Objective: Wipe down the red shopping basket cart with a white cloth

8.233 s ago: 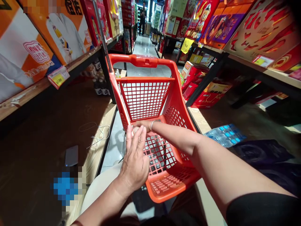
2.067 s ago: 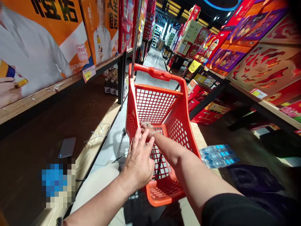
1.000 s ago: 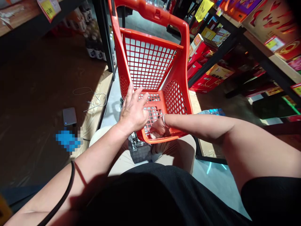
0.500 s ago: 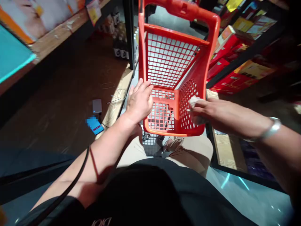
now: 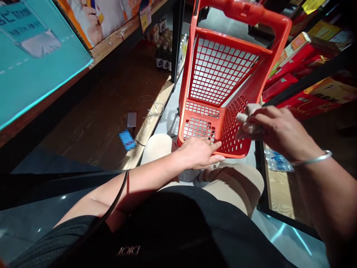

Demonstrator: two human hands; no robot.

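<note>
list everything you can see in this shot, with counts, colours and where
shopping cart: one, orange-red, centre
cloth: one, whitish, in right hand
turquoise box: one, turquoise, upper left shelf
printed carton: at least one, orange and white, beside it
price tag: one, yellowish, left shelf edge
bottles: several, dark, lower left
flat device: one, grey, lower left shelf
blurred item: one, blue, beside device
cable: pale, count unclear, same shelf
boxes: several, mostly red, right
clear pack: one, bluish, lower right shelf
left hand: one, bare, at cart's near rim
right hand: one, bare, silver bracelet, right of cart
</note>
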